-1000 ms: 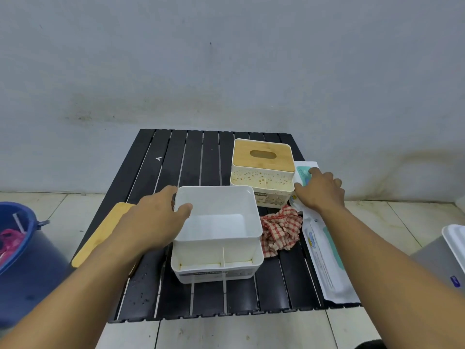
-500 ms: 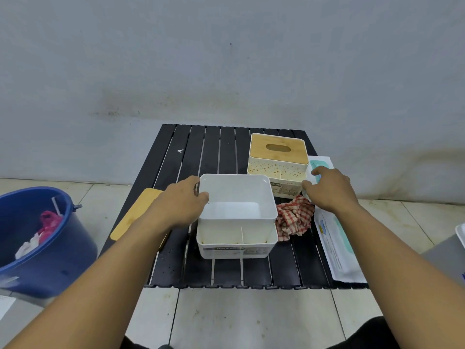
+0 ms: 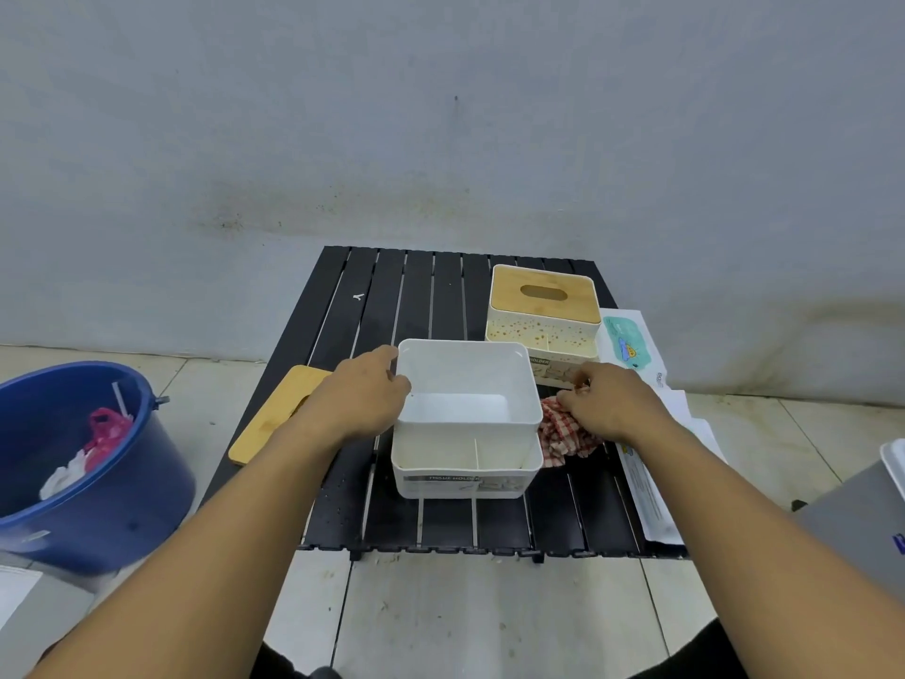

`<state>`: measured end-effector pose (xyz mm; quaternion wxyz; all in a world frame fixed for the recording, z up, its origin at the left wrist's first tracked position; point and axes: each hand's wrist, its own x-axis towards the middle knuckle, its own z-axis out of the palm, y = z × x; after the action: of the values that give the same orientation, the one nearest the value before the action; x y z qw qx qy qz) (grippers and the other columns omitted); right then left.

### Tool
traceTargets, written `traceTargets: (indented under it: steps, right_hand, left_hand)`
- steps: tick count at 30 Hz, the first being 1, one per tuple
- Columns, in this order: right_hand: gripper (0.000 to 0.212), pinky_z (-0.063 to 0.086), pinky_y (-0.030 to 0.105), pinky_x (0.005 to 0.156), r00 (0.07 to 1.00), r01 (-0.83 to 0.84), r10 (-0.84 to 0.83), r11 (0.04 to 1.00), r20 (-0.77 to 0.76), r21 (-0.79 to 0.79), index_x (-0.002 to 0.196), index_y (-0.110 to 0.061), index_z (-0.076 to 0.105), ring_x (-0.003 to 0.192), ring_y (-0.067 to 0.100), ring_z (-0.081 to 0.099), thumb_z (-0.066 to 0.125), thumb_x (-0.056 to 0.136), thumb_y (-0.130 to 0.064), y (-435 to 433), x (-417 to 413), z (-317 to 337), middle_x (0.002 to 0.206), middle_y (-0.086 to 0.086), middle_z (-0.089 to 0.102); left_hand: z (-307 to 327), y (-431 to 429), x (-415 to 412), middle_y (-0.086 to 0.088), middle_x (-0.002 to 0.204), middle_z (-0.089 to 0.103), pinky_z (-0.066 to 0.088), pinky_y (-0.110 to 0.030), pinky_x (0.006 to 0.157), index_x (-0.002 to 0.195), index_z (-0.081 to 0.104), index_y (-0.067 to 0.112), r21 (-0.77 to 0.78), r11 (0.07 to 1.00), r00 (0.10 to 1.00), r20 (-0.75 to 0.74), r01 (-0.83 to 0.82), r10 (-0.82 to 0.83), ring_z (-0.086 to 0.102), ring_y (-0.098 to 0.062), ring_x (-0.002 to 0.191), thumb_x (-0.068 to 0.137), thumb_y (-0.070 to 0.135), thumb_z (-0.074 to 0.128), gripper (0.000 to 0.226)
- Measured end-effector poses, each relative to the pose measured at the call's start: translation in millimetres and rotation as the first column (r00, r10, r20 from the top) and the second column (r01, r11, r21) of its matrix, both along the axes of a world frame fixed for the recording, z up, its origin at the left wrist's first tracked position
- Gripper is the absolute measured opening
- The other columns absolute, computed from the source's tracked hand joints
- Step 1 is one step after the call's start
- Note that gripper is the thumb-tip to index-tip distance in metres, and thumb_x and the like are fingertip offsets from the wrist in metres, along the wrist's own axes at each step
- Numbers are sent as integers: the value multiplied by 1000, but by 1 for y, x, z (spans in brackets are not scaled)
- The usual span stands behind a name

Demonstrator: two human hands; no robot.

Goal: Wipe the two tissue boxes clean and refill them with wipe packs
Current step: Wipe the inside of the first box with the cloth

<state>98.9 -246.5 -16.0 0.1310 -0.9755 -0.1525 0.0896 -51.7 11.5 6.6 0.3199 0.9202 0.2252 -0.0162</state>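
Open white tissue box point(image 3: 465, 485), empty inside, left hand point(image 3: 360, 401) gripping its rim, right hand point(image 3: 612, 404) pinching checked cloth point(image 3: 558, 441) beside it, lidded box point(image 3: 541, 330) brown-spotted, blue bucket point(image 3: 122, 512) holding rubbish.

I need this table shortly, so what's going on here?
A person is cleaning tissue boxes on the black slatted table. The left hand grips the rim of the open white box, whose bamboo lid lies to its left. The right hand pinches the red checked cloth beside it. The spotted box behind has its lid on, and the wipe packs lie at the right edge.
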Motion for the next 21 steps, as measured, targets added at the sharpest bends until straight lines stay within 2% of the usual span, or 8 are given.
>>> traceTargets:
  steps: [2,4,7,9,11,16,19,21]
  right_hand:
    - [38,53,40,92,999,-37,38,996,8,-79,121,-28,64,104,24,63,58,91,-51,5,-1,0,118,1,69]
    - [46,51,41,96,993,-119,117,974,-24,-190,126,-28,61,109,25,63,55,91,-57,10,-4,0,123,1,68]
    - [56,46,42,101,958,-286,258,898,-127,-333,122,-30,59,112,25,61,54,81,-67,15,-9,-1,123,-1,66]
    - [60,49,42,98,942,-333,293,868,-161,-369,121,-31,56,110,25,61,57,72,-66,17,-13,-4,122,-1,65]
    - [60,54,43,91,945,-326,292,863,-144,-387,126,-33,51,107,27,62,62,73,-58,20,-17,-10,123,0,62]
    - [41,47,36,69,953,-282,303,870,-12,-405,121,-34,52,97,29,63,64,81,-32,24,-17,-23,116,2,61]
    - [48,45,39,73,959,-245,278,910,57,-334,127,-38,50,106,32,59,62,82,-29,23,-16,-34,125,5,60]
    - [48,47,45,81,966,-202,238,938,101,-282,132,-40,46,115,34,54,58,86,-32,24,-17,-39,133,6,56]
  left_hand:
    - [-3,9,3,-3,140,62,50,-39,97,148,50,24,-29,998,998,28,-47,48,60,-25,118,108,30,43,41]
    - [-12,24,6,-6,153,53,44,-45,108,155,42,23,28,991,991,7,-130,130,53,-31,134,107,38,45,51]
    - [-35,47,3,-12,164,33,34,-57,115,161,26,27,220,945,937,-200,-241,286,34,-44,146,95,58,54,78]
    - [-49,56,-2,-15,167,23,31,-61,117,162,18,27,268,928,883,-324,-259,340,27,-48,148,86,69,63,97]
    - [-58,60,-4,-17,167,20,34,-62,115,161,17,26,273,922,861,-358,-273,361,27,-48,148,78,72,70,109]
    - [-61,59,2,-20,158,30,39,-63,110,158,21,30,296,910,865,-326,-289,381,31,-47,143,73,67,75,107]
    - [-58,56,1,-20,156,31,39,-64,109,158,21,33,285,907,870,-299,-309,391,33,-48,141,73,71,72,106]
    - [-50,57,4,-18,155,34,40,-62,108,157,21,35,195,911,884,-236,-364,404,34,-48,139,74,72,70,103]
